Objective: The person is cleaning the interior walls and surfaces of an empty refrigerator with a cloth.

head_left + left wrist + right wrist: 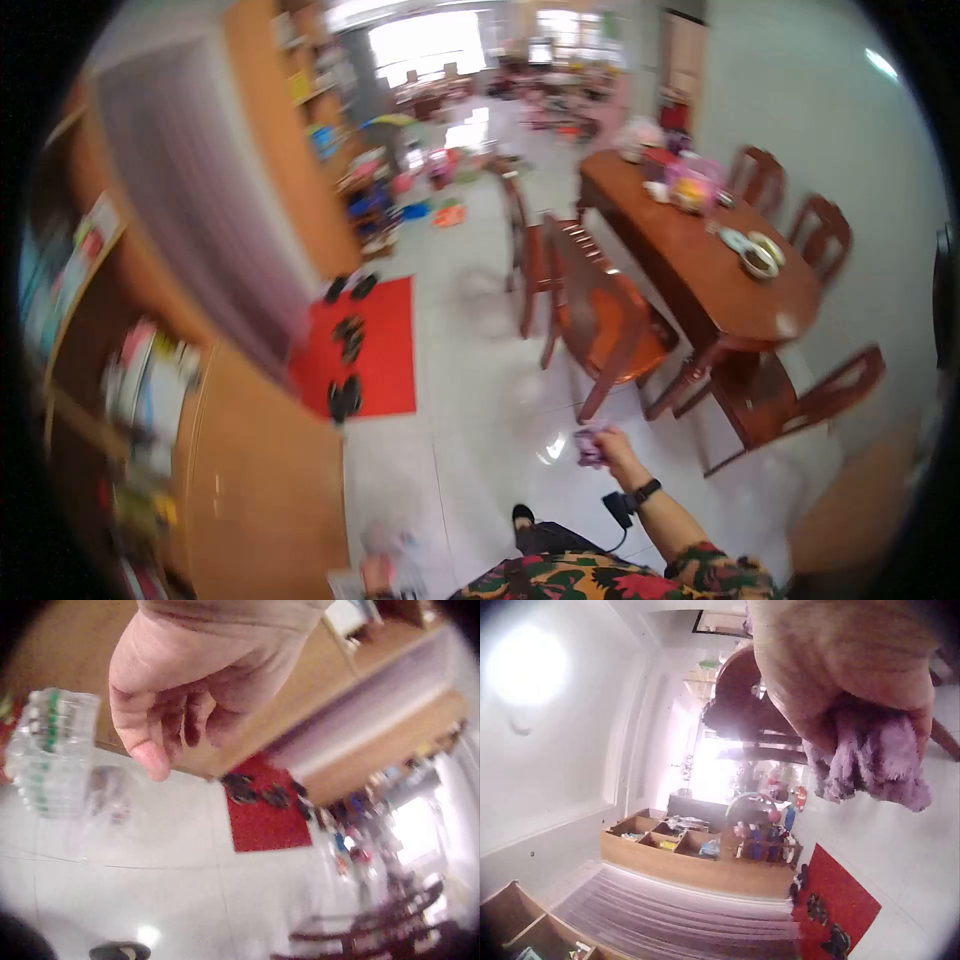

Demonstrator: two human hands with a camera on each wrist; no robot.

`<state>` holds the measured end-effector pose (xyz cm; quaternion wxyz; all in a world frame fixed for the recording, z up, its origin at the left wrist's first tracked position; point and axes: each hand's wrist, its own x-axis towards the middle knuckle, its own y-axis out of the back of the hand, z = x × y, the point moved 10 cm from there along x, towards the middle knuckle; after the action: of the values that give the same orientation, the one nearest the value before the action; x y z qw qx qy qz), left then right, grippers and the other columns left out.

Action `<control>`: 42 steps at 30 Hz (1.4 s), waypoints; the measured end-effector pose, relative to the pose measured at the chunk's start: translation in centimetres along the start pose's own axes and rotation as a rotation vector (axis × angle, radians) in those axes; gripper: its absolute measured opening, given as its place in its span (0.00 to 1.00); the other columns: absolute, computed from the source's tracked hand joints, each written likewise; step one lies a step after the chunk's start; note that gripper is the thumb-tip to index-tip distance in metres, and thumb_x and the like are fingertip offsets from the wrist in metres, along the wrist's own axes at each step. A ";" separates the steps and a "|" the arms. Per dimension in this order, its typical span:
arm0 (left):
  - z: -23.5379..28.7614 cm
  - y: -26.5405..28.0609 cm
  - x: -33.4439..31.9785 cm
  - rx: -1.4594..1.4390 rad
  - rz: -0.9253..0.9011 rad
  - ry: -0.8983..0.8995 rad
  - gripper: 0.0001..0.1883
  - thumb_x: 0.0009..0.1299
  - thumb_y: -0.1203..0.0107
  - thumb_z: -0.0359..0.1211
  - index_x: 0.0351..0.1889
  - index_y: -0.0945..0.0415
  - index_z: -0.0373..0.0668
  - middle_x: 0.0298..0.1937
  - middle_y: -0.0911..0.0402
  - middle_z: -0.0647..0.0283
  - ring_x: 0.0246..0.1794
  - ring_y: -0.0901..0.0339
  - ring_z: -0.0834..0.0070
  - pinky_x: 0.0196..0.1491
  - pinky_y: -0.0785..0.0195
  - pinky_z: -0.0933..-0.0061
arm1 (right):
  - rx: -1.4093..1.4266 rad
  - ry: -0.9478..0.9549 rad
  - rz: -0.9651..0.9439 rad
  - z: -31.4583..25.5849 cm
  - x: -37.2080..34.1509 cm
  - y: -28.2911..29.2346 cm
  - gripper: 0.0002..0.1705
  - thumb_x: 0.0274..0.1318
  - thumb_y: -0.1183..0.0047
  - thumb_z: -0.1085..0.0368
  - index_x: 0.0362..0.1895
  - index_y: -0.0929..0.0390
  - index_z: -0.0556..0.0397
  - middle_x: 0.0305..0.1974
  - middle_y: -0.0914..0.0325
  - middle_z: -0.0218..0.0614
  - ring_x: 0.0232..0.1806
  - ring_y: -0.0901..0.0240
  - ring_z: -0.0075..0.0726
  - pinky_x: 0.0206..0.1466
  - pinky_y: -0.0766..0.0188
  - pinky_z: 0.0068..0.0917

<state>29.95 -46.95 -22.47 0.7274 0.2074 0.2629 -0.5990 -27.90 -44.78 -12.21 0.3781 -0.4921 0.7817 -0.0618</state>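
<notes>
My right hand [622, 460] grips a crumpled purple cloth [590, 447], held out over the floor near a wooden chair. In the right wrist view, the fingers wrap round the cloth [870, 761] and its fuzzy folds hang out below them. My left hand [202, 667] hangs low at my side with its fingers loosely curled and nothing in them. Beside it in the left wrist view is a clear plastic package [52, 754] with green stripes, close to the cabinet. In the head view the left hand [378, 574] is blurred at the bottom edge.
A wooden dining table [690, 270] with bowls and bags stands at the right, with chairs [605, 320] around it. On the left, a red mat [390, 350] carries several shoes, next to a wooden cabinet [265, 480] and a curtain [190, 150]. Pale tiled floor [460, 380] runs between.
</notes>
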 end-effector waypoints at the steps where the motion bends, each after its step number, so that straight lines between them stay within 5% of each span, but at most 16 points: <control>1: -0.5 -0.2 0.9 0.018 0.064 0.119 0.04 0.60 0.49 0.30 0.32 0.30 0.44 0.26 0.28 0.63 0.23 0.29 0.77 0.26 0.30 0.71 | 0.177 -0.135 -0.236 2.3 4.0 -0.5 0.13 0.45 0.62 0.74 0.37 0.30 0.56 0.15 0.34 0.34 0.08 0.41 0.27 0.11 0.39 0.27; 2: -0.1 -2.3 2.4 0.064 0.069 0.192 0.04 0.60 0.49 0.30 0.32 0.30 0.44 0.26 0.28 0.63 0.22 0.29 0.76 0.26 0.31 0.71 | -0.219 0.077 0.185 -2.8 2.6 -5.0 0.09 0.48 0.59 0.72 0.35 0.29 0.54 0.13 0.36 0.30 0.07 0.45 0.25 0.08 0.46 0.24; 3: 1.1 -4.4 4.0 0.106 0.063 0.240 0.03 0.60 0.50 0.30 0.31 0.30 0.44 0.25 0.29 0.64 0.22 0.30 0.76 0.25 0.31 0.71 | -0.156 0.014 0.019 -3.4 4.3 -8.7 0.07 0.50 0.57 0.69 0.34 0.28 0.53 0.13 0.35 0.30 0.07 0.43 0.25 0.07 0.46 0.23; 7: 5.5 -9.6 8.8 0.190 0.027 0.288 0.02 0.60 0.50 0.30 0.29 0.31 0.45 0.23 0.30 0.64 0.20 0.31 0.75 0.22 0.33 0.71 | -0.368 0.044 0.008 -6.9 6.8 -17.3 0.10 0.48 0.54 0.65 0.36 0.27 0.52 0.16 0.30 0.31 0.10 0.35 0.25 0.09 0.40 0.21; 9: 8.7 -12.1 13.2 0.222 0.040 0.315 0.01 0.60 0.50 0.30 0.28 0.31 0.46 0.22 0.31 0.64 0.19 0.31 0.74 0.21 0.34 0.71 | -0.498 0.154 -0.045 -8.5 19.0 -21.2 0.12 0.46 0.54 0.67 0.37 0.28 0.52 0.18 0.27 0.34 0.12 0.31 0.27 0.08 0.40 0.22; 12: 12.7 -12.0 19.2 0.190 0.074 0.309 0.02 0.60 0.51 0.30 0.27 0.31 0.46 0.20 0.33 0.64 0.17 0.32 0.74 0.19 0.35 0.70 | -0.463 0.033 -0.100 -11.0 23.5 -26.4 0.13 0.44 0.55 0.68 0.39 0.28 0.52 0.19 0.27 0.35 0.12 0.30 0.27 0.08 0.40 0.22; 17: 24.2 -11.8 30.4 0.099 0.152 0.270 0.04 0.61 0.51 0.30 0.24 0.32 0.47 0.18 0.35 0.64 0.15 0.34 0.72 0.16 0.38 0.70 | -0.389 0.170 -0.145 -18.9 36.8 -35.4 0.16 0.42 0.53 0.69 0.40 0.31 0.54 0.18 0.29 0.36 0.09 0.34 0.29 0.07 0.41 0.25; 22: 34.6 -14.3 42.1 -0.006 0.119 0.087 0.06 0.61 0.52 0.30 0.22 0.33 0.49 0.15 0.37 0.64 0.12 0.35 0.71 0.12 0.40 0.70 | -0.405 0.336 0.020 -24.0 49.3 -35.7 0.20 0.42 0.52 0.69 0.44 0.35 0.55 0.17 0.30 0.35 0.09 0.34 0.28 0.07 0.43 0.25; 25: 40.8 -21.4 48.1 -0.392 0.191 -0.005 0.03 0.63 0.53 0.28 0.27 0.32 0.44 0.16 0.39 0.65 0.10 0.37 0.72 0.09 0.43 0.72 | -0.379 0.153 0.019 -30.6 51.6 -37.3 0.18 0.40 0.52 0.73 0.42 0.33 0.57 0.25 0.26 0.38 0.16 0.29 0.31 0.12 0.36 0.23; 26: 49.0 -29.5 47.3 0.074 0.169 -0.055 0.04 0.63 0.55 0.26 0.35 0.31 0.42 0.20 0.34 0.65 0.12 0.35 0.75 0.11 0.41 0.75 | -0.297 0.156 0.015 -31.8 55.1 -36.7 0.16 0.39 0.52 0.73 0.39 0.31 0.57 0.25 0.26 0.36 0.17 0.30 0.29 0.14 0.35 0.24; 28: 54.7 -40.2 53.7 0.239 -0.003 -0.214 0.05 0.58 0.50 0.27 0.32 0.30 0.41 0.19 0.29 0.65 0.15 0.28 0.74 0.15 0.33 0.74 | -0.316 0.132 0.081 -33.6 65.7 -36.1 0.15 0.39 0.52 0.73 0.37 0.30 0.57 0.25 0.27 0.35 0.17 0.31 0.28 0.14 0.36 0.24; 31: 59.3 -46.4 57.0 0.321 -0.081 -0.280 0.06 0.58 0.50 0.28 0.34 0.30 0.40 0.21 0.27 0.65 0.16 0.28 0.75 0.17 0.32 0.76 | -0.243 0.191 0.127 -38.4 73.7 -38.4 0.11 0.39 0.53 0.72 0.33 0.28 0.57 0.23 0.27 0.34 0.13 0.35 0.26 0.13 0.39 0.26; 34: 56.8 -50.1 56.8 0.748 -0.048 0.260 0.10 0.64 0.50 0.31 0.43 0.30 0.43 0.31 0.25 0.62 0.22 0.27 0.73 0.25 0.30 0.73 | -0.516 0.200 0.163 -41.7 82.8 -40.1 0.08 0.42 0.52 0.66 0.29 0.28 0.55 0.16 0.28 0.35 0.12 0.33 0.28 0.12 0.40 0.28; 35: 55.8 -48.8 59.5 0.646 -0.160 0.240 0.12 0.65 0.50 0.34 0.45 0.31 0.41 0.35 0.26 0.59 0.27 0.26 0.71 0.30 0.29 0.67 | -0.523 0.225 0.156 -44.5 82.6 -41.6 0.08 0.42 0.52 0.66 0.29 0.28 0.55 0.16 0.28 0.35 0.12 0.33 0.28 0.12 0.40 0.28; 37: 53.9 -46.6 62.0 0.620 0.006 0.413 0.14 0.63 0.48 0.39 0.43 0.31 0.41 0.30 0.27 0.61 0.24 0.28 0.71 0.29 0.31 0.68 | -0.538 0.141 0.104 -46.5 86.8 -42.0 0.10 0.42 0.50 0.63 0.29 0.27 0.55 0.16 0.27 0.36 0.12 0.32 0.29 0.14 0.38 0.29; 42: 57.1 -46.1 65.2 0.324 0.198 0.410 0.11 0.62 0.48 0.38 0.36 0.30 0.42 0.24 0.28 0.64 0.19 0.32 0.71 0.25 0.34 0.71 | -0.673 0.211 0.220 -54.1 96.8 -39.4 0.16 0.42 0.47 0.61 0.36 0.25 0.57 0.23 0.23 0.40 0.21 0.26 0.32 0.25 0.30 0.28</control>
<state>1.83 -140.92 -18.63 0.6714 0.4625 0.2840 -0.5047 -56.94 -158.67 -6.85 0.1166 -0.4927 0.8413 0.1893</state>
